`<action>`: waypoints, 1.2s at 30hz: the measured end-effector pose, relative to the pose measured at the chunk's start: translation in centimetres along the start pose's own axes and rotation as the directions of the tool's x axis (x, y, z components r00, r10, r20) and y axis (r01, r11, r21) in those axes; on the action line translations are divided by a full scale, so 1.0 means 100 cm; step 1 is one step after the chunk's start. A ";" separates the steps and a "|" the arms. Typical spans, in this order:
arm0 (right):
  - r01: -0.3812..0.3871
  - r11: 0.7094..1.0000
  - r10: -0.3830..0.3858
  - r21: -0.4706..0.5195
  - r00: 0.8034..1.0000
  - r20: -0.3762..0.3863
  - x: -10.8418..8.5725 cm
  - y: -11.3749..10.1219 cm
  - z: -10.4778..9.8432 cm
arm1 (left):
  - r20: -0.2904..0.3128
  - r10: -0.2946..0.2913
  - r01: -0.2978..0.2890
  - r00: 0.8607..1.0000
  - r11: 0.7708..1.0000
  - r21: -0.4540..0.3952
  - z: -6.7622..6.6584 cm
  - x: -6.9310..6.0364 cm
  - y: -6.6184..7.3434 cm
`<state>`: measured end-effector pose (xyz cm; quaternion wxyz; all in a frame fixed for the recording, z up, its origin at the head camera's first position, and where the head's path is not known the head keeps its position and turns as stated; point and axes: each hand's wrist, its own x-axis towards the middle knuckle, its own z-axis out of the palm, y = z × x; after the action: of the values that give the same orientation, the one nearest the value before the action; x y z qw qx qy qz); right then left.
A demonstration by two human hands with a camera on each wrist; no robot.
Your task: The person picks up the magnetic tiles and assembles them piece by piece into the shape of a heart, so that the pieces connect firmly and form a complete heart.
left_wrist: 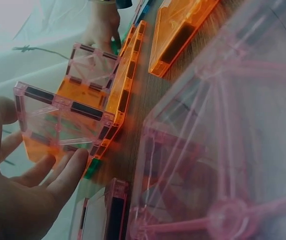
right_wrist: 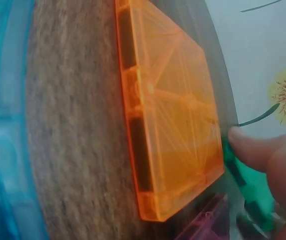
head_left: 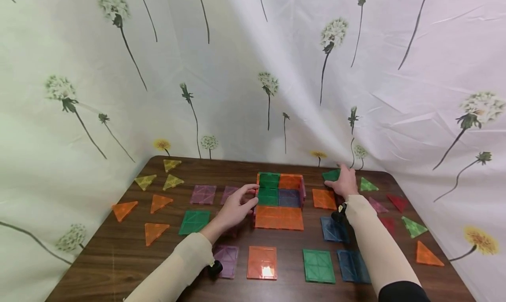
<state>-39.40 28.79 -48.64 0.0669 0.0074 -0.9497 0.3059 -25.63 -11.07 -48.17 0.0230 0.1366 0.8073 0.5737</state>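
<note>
cream sleeves sit closest to the head cam. next out, on the near side of both hands, a flat row: purple square, orange square with glare, green square, blue tile.

left hand: past that row, at the left side of the tile box, thumb and fingers apart, not wrapped round anything. left wrist cam shows what head cam only gets edge-on: pink wall with dark strips in its edges, fingertips at its lower edge. box stands just right of that hand, between the two; head cam shows the green and blue panels inside far better.

orange tile lies flat just on the near side of right hand. right wrist cam shows dark strips in its edge, unreadable from head.

right hand is farther out than left, pinching a green piece. thumb contact shows in right wrist cam; head cam loses part of the piece under the hand. light green triangle just right of that hand. dandelion-print cloth behind it all.
</note>
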 end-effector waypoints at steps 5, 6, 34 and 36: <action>0.015 0.998 -0.009 0.061 0.995 -0.100 -0.003 -0.006 0.000 | 0.002 0.005 -0.005 1.000 1.000 -0.008 0.000 0.000 0.001; 0.013 0.998 -0.006 0.064 0.994 -0.112 -0.003 -0.007 0.000 | 0.003 0.005 -0.005 1.000 1.000 -0.011 0.000 -0.001 0.001; 0.143 0.970 -0.115 0.197 0.982 -0.149 -0.048 -0.033 -0.010 | -0.008 0.002 -0.002 1.000 0.999 -0.041 0.002 0.001 0.002; 0.157 0.969 -0.130 0.193 0.981 -0.147 -0.055 -0.036 -0.012 | -0.007 0.002 -0.003 1.000 0.999 -0.043 0.002 0.001 0.002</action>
<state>-33.62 26.46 -46.29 0.1511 0.0627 -0.9037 0.3956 -25.65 -10.83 -48.07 0.0225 0.1350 0.7947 0.5914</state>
